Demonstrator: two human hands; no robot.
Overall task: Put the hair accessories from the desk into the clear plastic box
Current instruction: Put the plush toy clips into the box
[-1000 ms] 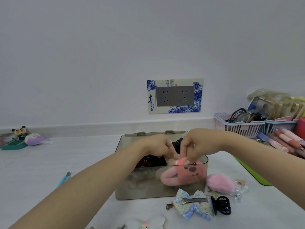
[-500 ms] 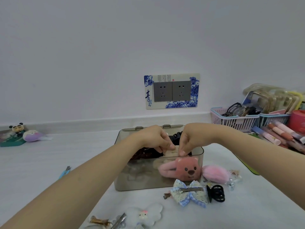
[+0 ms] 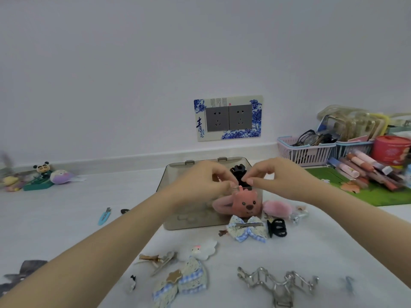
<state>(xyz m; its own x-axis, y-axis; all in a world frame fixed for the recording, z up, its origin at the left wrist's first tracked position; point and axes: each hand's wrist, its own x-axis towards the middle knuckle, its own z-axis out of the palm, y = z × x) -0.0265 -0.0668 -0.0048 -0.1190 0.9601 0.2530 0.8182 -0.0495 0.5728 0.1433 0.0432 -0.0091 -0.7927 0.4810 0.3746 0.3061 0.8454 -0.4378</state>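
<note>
At frame centre, the left hand (image 3: 206,183) and right hand (image 3: 273,178) are pinching a thin metal clip together over the clear smoky plastic box (image 3: 178,210), and should be lowering it inside before releasing.

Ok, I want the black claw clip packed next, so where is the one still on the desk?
In the head view the black claw clip lies on the desk right of centre, just right of the blue gingham bow clip, in front of the clear plastic box.
</note>
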